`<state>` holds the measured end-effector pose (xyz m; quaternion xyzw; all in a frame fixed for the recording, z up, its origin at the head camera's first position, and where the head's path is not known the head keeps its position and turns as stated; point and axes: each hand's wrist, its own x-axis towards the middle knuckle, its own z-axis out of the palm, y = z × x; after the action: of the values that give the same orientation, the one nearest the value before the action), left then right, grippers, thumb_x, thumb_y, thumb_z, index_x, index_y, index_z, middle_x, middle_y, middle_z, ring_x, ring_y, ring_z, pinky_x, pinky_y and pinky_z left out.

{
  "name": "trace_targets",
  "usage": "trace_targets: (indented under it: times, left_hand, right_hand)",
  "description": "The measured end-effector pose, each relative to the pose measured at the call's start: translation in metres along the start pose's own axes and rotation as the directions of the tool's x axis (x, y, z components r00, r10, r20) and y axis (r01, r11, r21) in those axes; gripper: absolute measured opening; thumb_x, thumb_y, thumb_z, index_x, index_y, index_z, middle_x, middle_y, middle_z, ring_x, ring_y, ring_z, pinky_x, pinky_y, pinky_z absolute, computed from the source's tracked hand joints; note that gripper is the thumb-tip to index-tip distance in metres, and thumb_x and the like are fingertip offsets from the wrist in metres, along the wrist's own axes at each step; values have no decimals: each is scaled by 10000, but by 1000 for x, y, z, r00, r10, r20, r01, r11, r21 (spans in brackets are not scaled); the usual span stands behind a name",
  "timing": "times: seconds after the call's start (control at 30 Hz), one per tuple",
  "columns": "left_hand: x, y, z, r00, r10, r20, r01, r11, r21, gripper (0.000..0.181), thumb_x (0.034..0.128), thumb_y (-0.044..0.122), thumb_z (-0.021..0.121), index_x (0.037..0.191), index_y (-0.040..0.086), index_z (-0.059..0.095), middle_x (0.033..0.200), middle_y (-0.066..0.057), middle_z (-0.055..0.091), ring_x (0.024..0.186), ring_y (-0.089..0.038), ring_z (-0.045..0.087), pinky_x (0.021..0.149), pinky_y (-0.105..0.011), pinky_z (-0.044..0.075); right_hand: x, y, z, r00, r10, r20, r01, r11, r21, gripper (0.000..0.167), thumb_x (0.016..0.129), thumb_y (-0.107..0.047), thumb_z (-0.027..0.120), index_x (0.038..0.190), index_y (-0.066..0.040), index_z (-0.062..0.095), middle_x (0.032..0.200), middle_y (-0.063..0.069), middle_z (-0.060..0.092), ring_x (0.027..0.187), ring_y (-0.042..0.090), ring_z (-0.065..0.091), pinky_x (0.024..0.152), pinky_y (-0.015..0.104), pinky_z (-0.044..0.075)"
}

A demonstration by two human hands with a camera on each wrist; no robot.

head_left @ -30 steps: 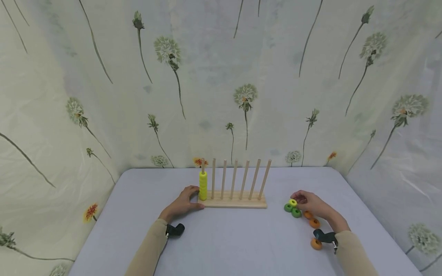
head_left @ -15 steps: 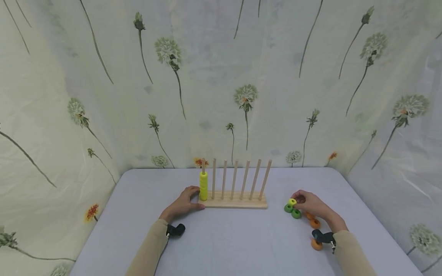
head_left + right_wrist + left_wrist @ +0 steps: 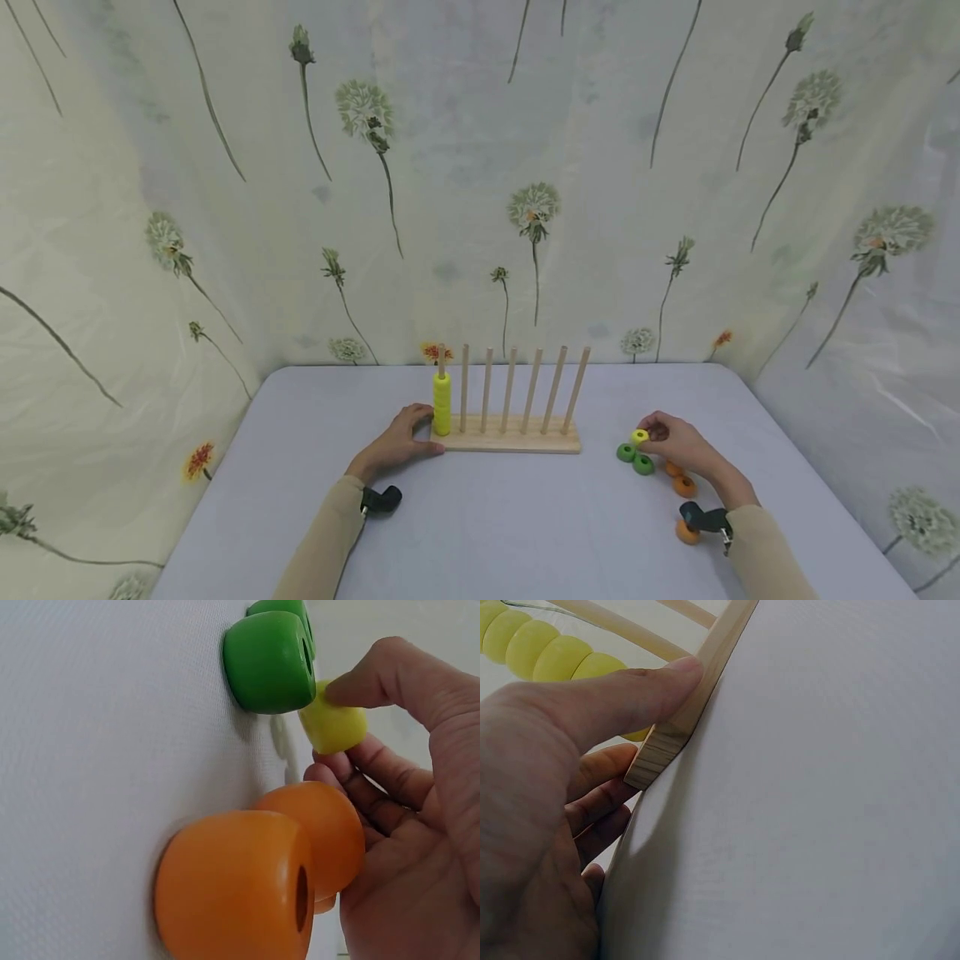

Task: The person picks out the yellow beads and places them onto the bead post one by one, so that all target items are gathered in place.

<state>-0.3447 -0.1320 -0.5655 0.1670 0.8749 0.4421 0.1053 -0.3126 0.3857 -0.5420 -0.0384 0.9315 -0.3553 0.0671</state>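
Observation:
A wooden peg rack point(image 3: 510, 444) stands upright in the middle of the table, several bare pegs along its base. Its leftmost peg bears a stack of yellow beads point(image 3: 442, 404). My left hand point(image 3: 396, 442) holds the rack's left end; in the left wrist view the thumb lies over the base point(image 3: 664, 754) and the fingers are behind it. Over at the right, my right hand point(image 3: 681, 444) pinches a single yellow bead point(image 3: 334, 724) between thumb and fingers, just off the table in the right wrist view. Two green beads point(image 3: 643, 465) lie beside it.
Several orange beads point(image 3: 684, 487) lie below and near the right hand, one point(image 3: 687, 533) partly hidden by the wrist camera point(image 3: 703, 515). The pale tabletop point(image 3: 510, 525) ends at a flower-patterned cloth point(image 3: 465, 208) behind and on both sides.
My right hand has closed on the yellow bead and lifted it slightly, shifting it a little away from the green beads. The left hand and rack stay in place.

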Motion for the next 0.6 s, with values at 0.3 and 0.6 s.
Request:
trace_targets:
  times: [0.3, 0.6]
  left_hand:
    - [2, -6, -1, 1000, 23, 13, -23, 1000, -10, 781, 745, 443, 808, 1392, 157, 476, 1487, -92, 374, 1424, -335, 268, 1160, -577, 206]
    - [3, -6, -1, 999, 37, 15, -36, 999, -18, 771, 735, 447, 813, 1375, 164, 489, 1480, -92, 380, 1426, -329, 264, 1163, -575, 197]
  right_hand:
    - [-4, -8, -7, 998, -5, -65, 4, 1000, -19, 370, 869, -257, 689, 1131, -33, 553, 985, 91, 582, 875, 197, 516, 667, 253, 462]
    - [-14, -36, -19, 989, -75, -132, 72, 997, -21, 370, 876, -305, 691, 1117, -63, 549, 988, 73, 581, 909, 206, 523, 679, 250, 468]
